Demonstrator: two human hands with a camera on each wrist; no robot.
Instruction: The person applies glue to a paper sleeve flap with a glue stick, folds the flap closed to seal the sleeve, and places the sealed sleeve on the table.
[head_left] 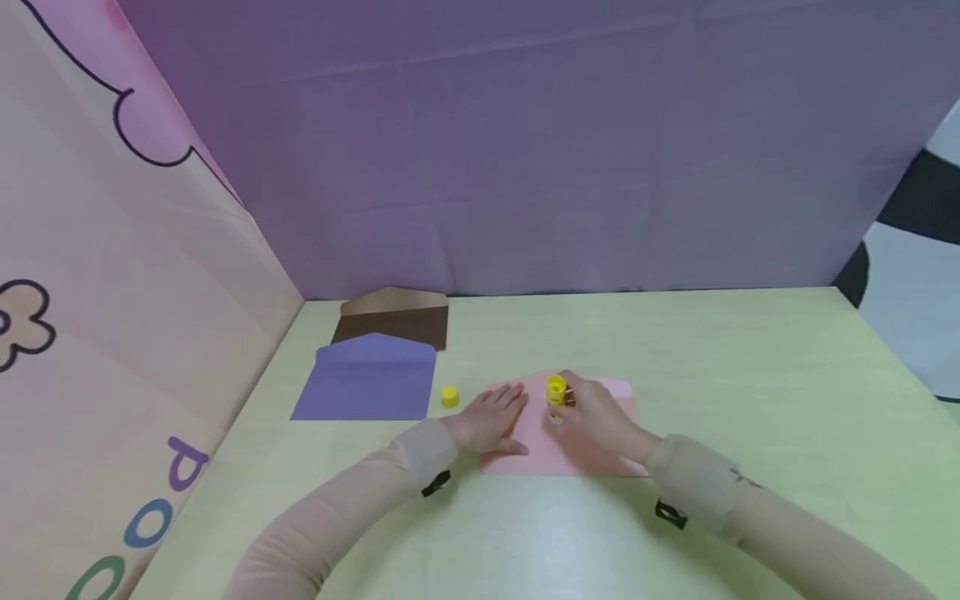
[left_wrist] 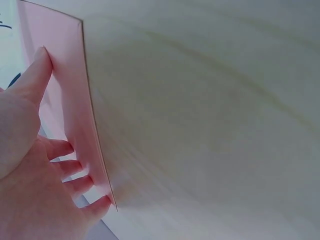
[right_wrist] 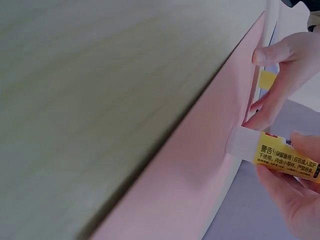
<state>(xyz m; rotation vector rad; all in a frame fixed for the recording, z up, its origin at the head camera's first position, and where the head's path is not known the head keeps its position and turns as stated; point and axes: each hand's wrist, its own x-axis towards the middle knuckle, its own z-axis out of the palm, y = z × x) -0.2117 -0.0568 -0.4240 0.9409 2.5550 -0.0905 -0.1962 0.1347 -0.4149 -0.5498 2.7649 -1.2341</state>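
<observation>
A pink envelope [head_left: 540,458] lies on the table with its flap side away from me. My left hand [head_left: 491,418] rests on its left part, fingers spread and straight; the left wrist view shows the thumb and fingertips on the pink paper [left_wrist: 65,35]. Between thumb and fingers, my right hand [head_left: 603,421] grips a yellow glue stick [head_left: 556,392], tip down over the envelope. In the right wrist view the glue stick's white end [right_wrist: 243,143] meets the pink surface, and printed text shows on its yellow label.
The yellow cap [head_left: 450,396] stands just left of my left hand. Farther left lies a purple envelope [head_left: 367,392], with a brown envelope [head_left: 401,327] partly behind it. A purple cloth wall [head_left: 525,167] borders the table's far edge, and a printed cloth [head_left: 135,292] the left.
</observation>
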